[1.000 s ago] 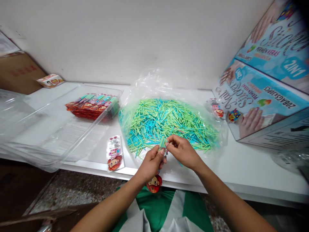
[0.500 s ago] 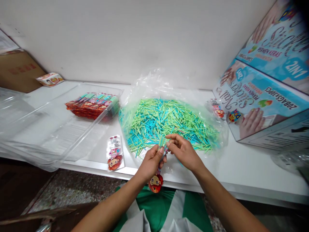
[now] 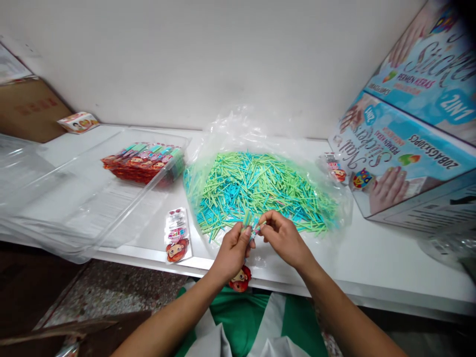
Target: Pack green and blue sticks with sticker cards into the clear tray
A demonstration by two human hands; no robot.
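My left hand [image 3: 233, 250] is closed around a small plastic packet [image 3: 241, 280] with a red-haired cartoon figure on its lower end. Thin green sticks [image 3: 247, 218] stand up out of the packet's top, above my left thumb. Close against that top end is my right hand [image 3: 280, 235], thumb and forefinger pinched together. Something small with pink on it shows at those fingertips, too small to name. Just beyond both hands lies a big heap of thin green and blue sticks [image 3: 256, 183] on an opened clear plastic bag [image 3: 238, 121].
A flat packet [image 3: 177, 238] lies left of my hands. Filled packets [image 3: 139, 163] are stacked in a clear plastic tray [image 3: 122, 218]. Printed blue cartons [image 3: 405, 148] stand at the right, with another packet [image 3: 334, 166] beside them. A small box [image 3: 78, 122] and brown carton [image 3: 29, 109] sit far left.
My right hand has drawn its fingers into a tighter pinch by the packet's top. The packet in my left hand has shifted slightly, its cartoon end now more covered by the hand.
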